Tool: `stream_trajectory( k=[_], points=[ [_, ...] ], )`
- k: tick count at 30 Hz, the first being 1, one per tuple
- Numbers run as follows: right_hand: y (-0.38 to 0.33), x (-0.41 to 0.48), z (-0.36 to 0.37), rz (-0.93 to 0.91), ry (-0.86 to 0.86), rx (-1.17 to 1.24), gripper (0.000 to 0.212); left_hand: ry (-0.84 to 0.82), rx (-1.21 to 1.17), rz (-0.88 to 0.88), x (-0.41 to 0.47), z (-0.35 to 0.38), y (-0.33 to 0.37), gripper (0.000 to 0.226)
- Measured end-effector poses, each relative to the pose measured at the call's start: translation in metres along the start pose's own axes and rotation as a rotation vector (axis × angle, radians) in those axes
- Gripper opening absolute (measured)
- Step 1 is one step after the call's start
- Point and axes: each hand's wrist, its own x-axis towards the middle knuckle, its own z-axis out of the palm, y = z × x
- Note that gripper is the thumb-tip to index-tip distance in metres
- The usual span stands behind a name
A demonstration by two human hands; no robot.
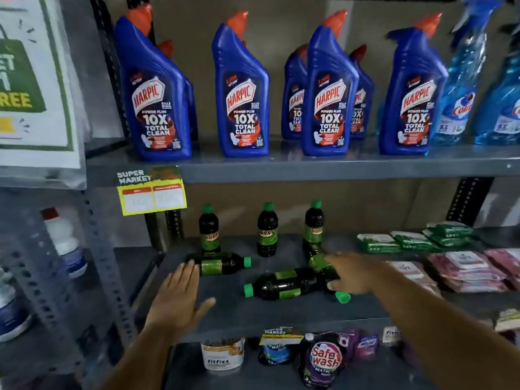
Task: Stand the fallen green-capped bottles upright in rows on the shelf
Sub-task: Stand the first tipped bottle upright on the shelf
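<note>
Three green-capped dark bottles stand upright at the back of the middle shelf (225,311): left (208,229), middle (267,230), right (313,228). Three more lie on their sides in front. The left fallen bottle (222,264) points its cap right, and the middle fallen bottle (284,285) points its cap left. The right fallen bottle (323,270) has its cap toward the front edge. My left hand (180,296) is open and flat, fingertips at the left fallen bottle's base. My right hand (351,273), blurred, lies with spread fingers over the right fallen bottle, which still rests on the shelf.
Blue Harpic bottles (242,91) and spray bottles (461,88) fill the shelf above. Green (378,243) and pink (470,270) packets lie to the right of the bottles. Pouches and a tub (222,356) sit on the shelf below. A price tag (152,192) hangs at upper left.
</note>
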Motion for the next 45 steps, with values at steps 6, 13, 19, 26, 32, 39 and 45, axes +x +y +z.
stream_trajectory(
  k=[6,13,19,26,32,39,45],
  points=[
    [0.015,0.027,0.068,0.090,0.007,0.179,0.091,-0.287,0.036,0.040,0.016,0.043,-0.016,0.139],
    [0.020,0.036,0.118,0.153,0.170,0.195,0.072,-0.095,0.020,0.036,0.024,0.069,-0.018,0.139],
    [0.023,0.031,0.112,0.132,0.342,0.415,0.065,-0.095,-0.030,0.014,0.022,0.080,-0.021,0.142],
    [0.029,0.044,0.017,0.273,0.565,0.567,0.019,-0.094,-0.009,0.000,0.023,0.084,-0.022,0.146],
    [0.045,0.094,-0.022,0.487,0.429,0.998,0.019,-0.064,-0.043,0.001,0.020,0.083,-0.021,0.146],
    [0.049,0.104,-0.016,0.399,0.390,0.581,0.035,-0.065,-0.010,-0.013,0.020,0.084,-0.020,0.147],
    [0.042,0.094,0.000,0.449,0.521,0.372,0.092,-0.065,-0.011,-0.026,0.022,0.087,-0.020,0.145]
  ],
)
